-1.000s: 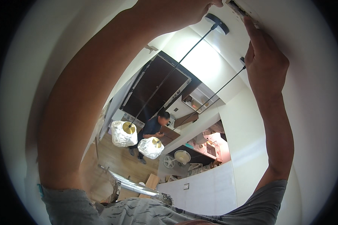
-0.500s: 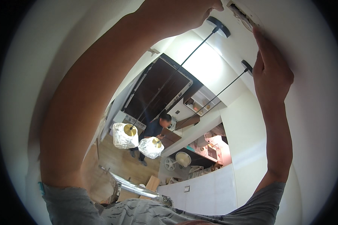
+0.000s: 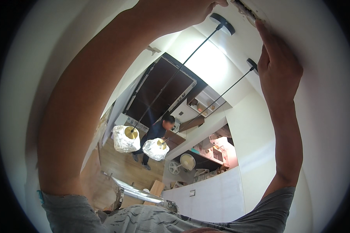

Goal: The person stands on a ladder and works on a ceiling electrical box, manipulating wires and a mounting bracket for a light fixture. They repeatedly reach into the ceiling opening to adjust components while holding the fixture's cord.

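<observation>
Both my arms reach up to the white ceiling. A narrow, rough-edged opening (image 3: 245, 12) is cut there, dark inside and running off the upper picture edge. My right hand (image 3: 279, 64) touches the near end of this opening with an outstretched fingertip; its thumb is held apart and nothing shows in the hand. My left hand (image 3: 198, 9) is raised left of the opening, and the upper edge cuts off most of its fingers. Just below it sits the round black ceiling mount (image 3: 222, 24) of a pendant lamp. A second black mount (image 3: 252, 65) lies beside my right hand, partly covered by it.
Two pendant lamps, a left one (image 3: 126, 139) and a right one (image 3: 155, 150), hang in clear plastic wrap on long dark rods. Far below, a person (image 3: 157, 130) in dark clothes stands by a brown board. A fan (image 3: 187, 162) and a metal ladder-like frame (image 3: 138, 190) are also below.
The whole view has shifted slightly, so the lamps and opening appear a little further left and higher. My hands keep nearly the same places at the ceiling.
</observation>
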Demonstrator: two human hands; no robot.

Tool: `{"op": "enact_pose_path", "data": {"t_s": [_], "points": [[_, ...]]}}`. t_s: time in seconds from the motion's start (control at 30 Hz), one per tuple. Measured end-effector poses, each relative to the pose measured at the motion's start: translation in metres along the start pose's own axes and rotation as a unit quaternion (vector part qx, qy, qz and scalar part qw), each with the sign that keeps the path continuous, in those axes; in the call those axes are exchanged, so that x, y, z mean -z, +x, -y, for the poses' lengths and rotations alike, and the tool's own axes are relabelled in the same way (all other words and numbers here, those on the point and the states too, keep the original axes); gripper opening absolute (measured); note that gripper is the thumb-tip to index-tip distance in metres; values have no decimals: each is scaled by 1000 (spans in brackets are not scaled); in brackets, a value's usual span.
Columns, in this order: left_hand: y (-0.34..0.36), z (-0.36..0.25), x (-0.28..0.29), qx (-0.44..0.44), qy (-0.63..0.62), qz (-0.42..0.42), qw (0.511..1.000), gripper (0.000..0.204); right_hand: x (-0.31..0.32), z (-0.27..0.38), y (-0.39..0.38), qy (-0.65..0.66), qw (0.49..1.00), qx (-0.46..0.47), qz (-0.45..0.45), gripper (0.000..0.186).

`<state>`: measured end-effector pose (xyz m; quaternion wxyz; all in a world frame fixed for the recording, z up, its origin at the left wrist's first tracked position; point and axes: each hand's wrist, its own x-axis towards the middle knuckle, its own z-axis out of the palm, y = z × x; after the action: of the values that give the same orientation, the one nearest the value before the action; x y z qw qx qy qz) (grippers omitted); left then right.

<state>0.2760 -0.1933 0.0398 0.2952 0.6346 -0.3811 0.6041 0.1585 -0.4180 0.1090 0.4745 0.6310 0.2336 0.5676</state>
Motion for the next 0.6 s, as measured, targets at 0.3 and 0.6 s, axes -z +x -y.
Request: {"op": "enact_pose_path", "data": {"t_s": [0.3,0.6], "points": [[-5,2,-2,2,4,-2,1000,21,-1,10,4,0,999,-37,17,52],[-2,8,-5,1,15,13,1000,22,6,13,13,-40,997,-12,63,50]]}}
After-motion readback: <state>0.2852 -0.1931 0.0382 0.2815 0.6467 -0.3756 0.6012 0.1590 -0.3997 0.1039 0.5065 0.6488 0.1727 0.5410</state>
